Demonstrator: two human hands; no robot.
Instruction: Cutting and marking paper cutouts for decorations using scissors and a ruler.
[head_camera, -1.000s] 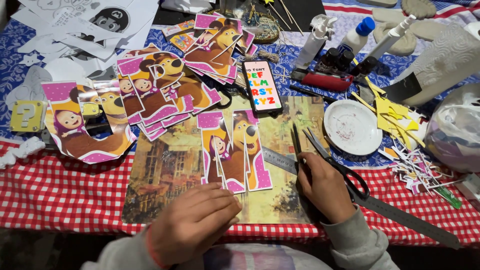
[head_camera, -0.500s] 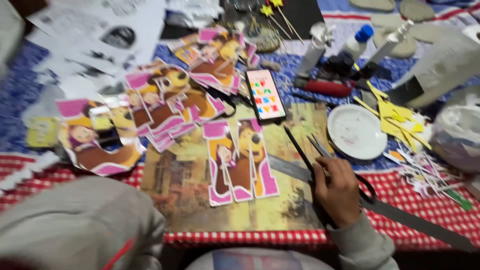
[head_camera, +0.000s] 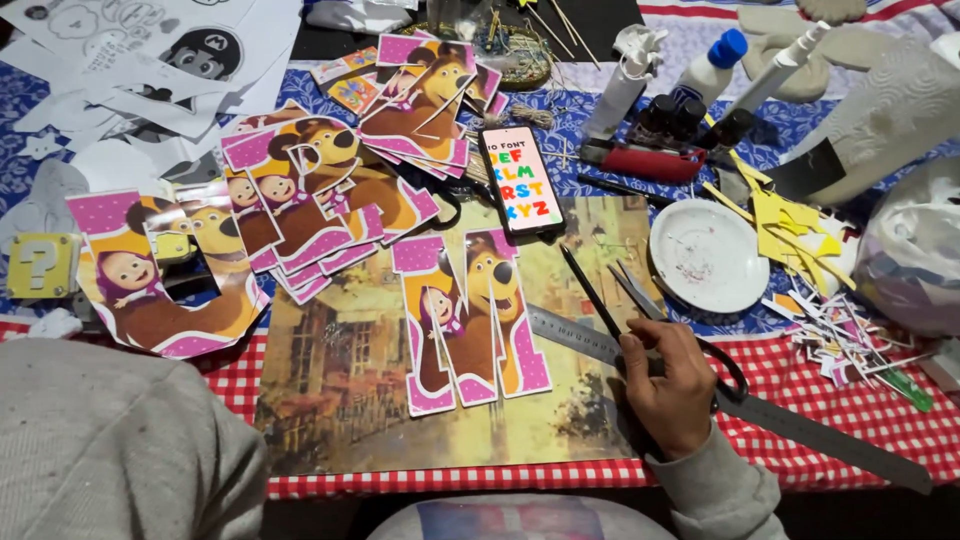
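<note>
Hands first: the right hand (head_camera: 672, 385) is resting on the bench (head_camera: 840, 375) at the lower right edge of the picture board (head_camera: 340, 400), fingers curled narrowly around a thin black pencil (head_camera: 592, 292) whose tip is pointing up and away toward the phone (head_camera: 521, 180). Only the left arm's grey sleeve (head_camera: 110, 440) is showing, filling the lower left corner; the left hand itself is lying out of view, so I cannot tell whether it is wide, narrow or holding anything.

Just to the left of the right hand, the large letter cut-out (head_camera: 470, 320), pink-edged with a cartoon bear and child, is lying flat on the board, near the hand but not touching it. A steel ruler (head_camera: 760, 405) is running under the hand and off to the right, and scissors (head_camera: 640, 290) are lying open just beside the knuckles.

Risks, as I am judging them: the open scissor blades are sitting very near the fingers, so a careless shift could nick them. The pencil tip could scuff the printed cut-out if it is dragging across. The sleeve is hanging close to another 1 of the letter cut-outs (head_camera: 150, 280) at the left and could sweep it off the pile. The white dish (head_camera: 708, 255) is standing close above the hand and could be knocked.
</note>
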